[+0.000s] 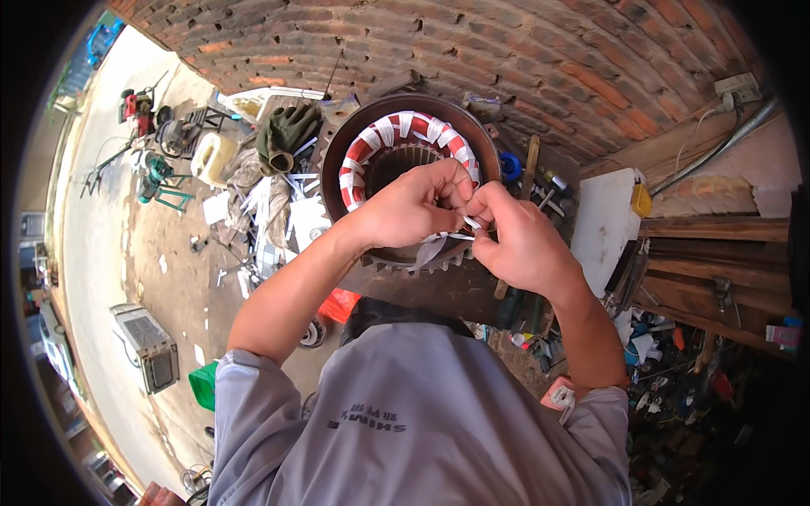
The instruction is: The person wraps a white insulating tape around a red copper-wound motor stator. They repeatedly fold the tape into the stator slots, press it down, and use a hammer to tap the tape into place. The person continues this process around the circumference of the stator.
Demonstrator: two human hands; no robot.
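Note:
In front of me stands a motor stator [332, 160], a round dark metal housing with slotted teeth. Inside its rim, the coil ring [359, 156] is wrapped in red and white bands. My left hand [413, 202] reaches over the near part of the ring, fingers curled in a pinch. Close against it, my right hand [523, 240] pinches too. Between the fingertips shows a piece of white tape [472, 223]. A pale loose strip [430, 251] hangs below over the housing's near edge. My hands hide the ring's near right part.
Dark work gloves [288, 137] and scattered white strips lie left of the stator. A wooden stick [530, 169] and a white panel [603, 219] are on the right. A brick wall [506, 51] rises behind. A cream jerrycan [209, 160] stands farther left.

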